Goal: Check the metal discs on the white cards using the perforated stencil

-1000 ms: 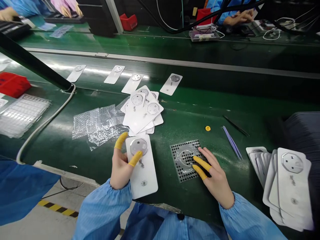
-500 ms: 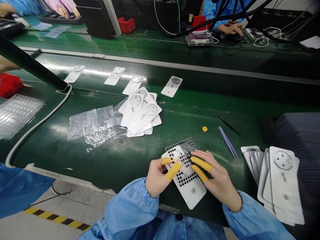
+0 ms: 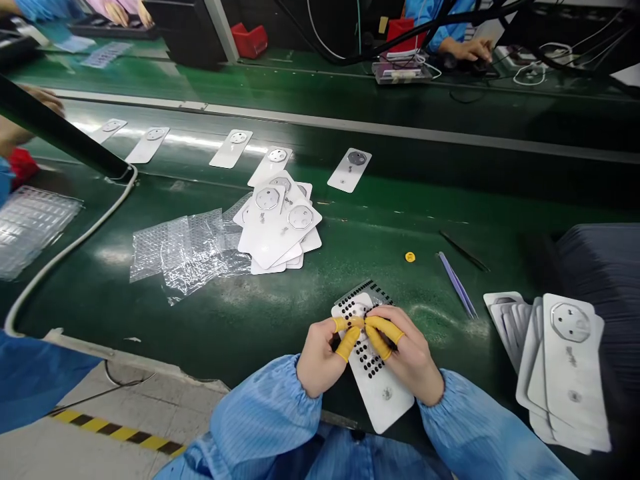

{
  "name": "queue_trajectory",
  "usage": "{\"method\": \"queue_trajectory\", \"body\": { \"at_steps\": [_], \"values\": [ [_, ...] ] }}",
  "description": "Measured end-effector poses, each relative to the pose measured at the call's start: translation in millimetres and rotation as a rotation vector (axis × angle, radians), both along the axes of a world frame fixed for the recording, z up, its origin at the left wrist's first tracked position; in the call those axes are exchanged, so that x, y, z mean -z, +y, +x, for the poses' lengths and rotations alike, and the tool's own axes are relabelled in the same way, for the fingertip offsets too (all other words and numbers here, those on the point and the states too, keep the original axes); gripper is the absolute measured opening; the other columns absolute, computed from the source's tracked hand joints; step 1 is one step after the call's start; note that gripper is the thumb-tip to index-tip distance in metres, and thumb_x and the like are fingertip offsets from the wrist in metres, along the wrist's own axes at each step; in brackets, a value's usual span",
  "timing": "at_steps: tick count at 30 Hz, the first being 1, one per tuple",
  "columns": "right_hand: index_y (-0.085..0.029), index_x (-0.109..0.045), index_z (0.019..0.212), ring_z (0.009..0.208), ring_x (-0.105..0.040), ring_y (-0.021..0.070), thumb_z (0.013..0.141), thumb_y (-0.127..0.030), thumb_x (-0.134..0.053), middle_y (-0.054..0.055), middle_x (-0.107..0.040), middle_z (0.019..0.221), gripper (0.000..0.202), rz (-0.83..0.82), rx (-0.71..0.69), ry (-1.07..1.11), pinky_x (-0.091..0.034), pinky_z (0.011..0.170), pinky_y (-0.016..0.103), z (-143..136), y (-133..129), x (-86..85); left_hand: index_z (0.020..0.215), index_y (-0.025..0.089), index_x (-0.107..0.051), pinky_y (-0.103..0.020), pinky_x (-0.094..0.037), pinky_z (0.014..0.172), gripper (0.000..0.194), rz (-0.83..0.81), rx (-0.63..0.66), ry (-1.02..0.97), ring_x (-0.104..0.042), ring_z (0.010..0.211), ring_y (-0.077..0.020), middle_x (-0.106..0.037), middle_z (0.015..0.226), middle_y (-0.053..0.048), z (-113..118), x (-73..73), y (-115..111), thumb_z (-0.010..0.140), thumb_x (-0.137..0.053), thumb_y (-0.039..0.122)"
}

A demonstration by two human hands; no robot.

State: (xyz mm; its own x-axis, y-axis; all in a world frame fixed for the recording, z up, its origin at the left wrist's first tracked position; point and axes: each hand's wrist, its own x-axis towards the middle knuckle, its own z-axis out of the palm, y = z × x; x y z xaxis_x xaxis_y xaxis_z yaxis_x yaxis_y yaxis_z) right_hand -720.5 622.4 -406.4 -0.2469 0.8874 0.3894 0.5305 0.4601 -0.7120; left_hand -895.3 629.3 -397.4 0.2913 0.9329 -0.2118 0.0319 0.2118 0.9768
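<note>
My left hand (image 3: pixel 320 353) and my right hand (image 3: pixel 410 357), with yellow finger cots on thumbs and forefingers, meet over a clear sheet with rows of round black dots (image 3: pixel 371 361). That sheet lies across a white rounded plate (image 3: pixel 384 412), tilted on the bench edge before me. Left thumb and forefinger are closed on the sheet, where it looks bent. The right thumb and forefinger are pinched close to the left fingertips; what is between them is too small to make out. My fingers hide the sheet's middle.
Purple tweezers (image 3: pixel 457 285), dark tweezers (image 3: pixel 465 251) and a yellow finger cot (image 3: pixel 410 257) lie beyond my right hand. White plates (image 3: pixel 573 373) are stacked right, others (image 3: pixel 280 227) piled on bubble wrap (image 3: pixel 193 250). Several plates line the belt. A co-worker's hand (image 3: pixel 43 100) is far left.
My right hand has moved left, its spread fingers closing to a pinch against the left fingertips. Another plate shows at the far left of the belt, near a co-worker's hand.
</note>
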Motion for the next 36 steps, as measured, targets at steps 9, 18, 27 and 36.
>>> {"method": "queue_trajectory", "body": {
  "at_steps": [9,18,27,36],
  "values": [
    [-0.019,-0.057,0.101,0.093,-0.06,0.0183,0.088,-0.014,-0.053,0.008,-0.061,0.1,0.014,-0.025,0.059,0.012,-0.054,0.078,0.033,-6,3,9.5,0.098,0.01,-0.071,-0.037,-0.055,0.084,0.031,-0.081,-0.067,0.021,-0.068,0.094,-0.029,-0.072,0.102,-0.015,-11,3.9,6,0.08,-0.067,0.034],
    [-0.022,-0.06,0.1,0.092,-0.063,0.0205,0.086,-0.018,-0.057,0.006,-0.064,0.096,0.015,0.111,0.177,-0.065,-0.054,0.084,0.036,-1,4,-10.9,0.147,0.023,-0.008,-0.033,-0.058,0.077,0.079,0.059,-0.381,0.036,-0.07,0.089,-0.0226,-0.072,0.099,-0.009,-69,-55.4,-8,0.087,-0.059,0.026],
    [-0.02,-0.053,0.123,0.099,-0.064,0.0197,0.09,-0.013,-0.038,0.008,-0.068,0.106,0.037,0.342,-0.109,-0.219,-0.044,0.102,0.045,0,-14,-53.6,0.084,0.014,-0.071,-0.023,-0.052,0.062,0.012,0.214,0.071,0.181,-0.067,0.068,-0.0179,-0.069,0.072,-0.003,-11,-78.5,-13,0.079,-0.061,0.012],
    [-0.013,-0.058,0.116,0.121,-0.05,0.0265,0.085,-0.01,-0.047,0.013,-0.055,0.128,0.033,0.362,-0.208,-0.3,-0.033,0.109,0.051,6,-16,-55.7,0.07,0.014,-0.065,-0.02,-0.046,0.052,0.007,0.322,0.013,0.215,-0.056,0.052,-0.0115,-0.061,0.061,-0.001,-9,-84.4,-16,0.076,-0.062,0.012]
  ]
}}
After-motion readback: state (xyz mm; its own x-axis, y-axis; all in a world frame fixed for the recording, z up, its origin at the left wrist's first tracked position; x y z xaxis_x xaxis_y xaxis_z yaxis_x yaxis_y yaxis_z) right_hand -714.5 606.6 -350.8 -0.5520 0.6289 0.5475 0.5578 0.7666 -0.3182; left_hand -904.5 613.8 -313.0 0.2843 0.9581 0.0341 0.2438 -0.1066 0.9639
